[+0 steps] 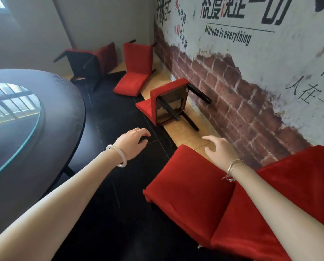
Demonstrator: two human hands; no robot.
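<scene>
Both my arms reach forward over the floor. My left hand (132, 141) hovers with fingers loosely curled and holds nothing. My right hand (218, 149) is spread with relaxed fingers above the far edge of a red cushioned chair (191, 194) that stands below me by the wall. Just beyond my hands a red chair (153, 102) lies tipped on its side, its underside and black legs facing me. Neither hand touches a chair.
Two more red chairs lie toppled farther back, one on its back (132, 72) and one upside down (89, 61). A round black table (66, 117) with a glass turntable fills the left. A printed brick wall (232, 102) runs along the right.
</scene>
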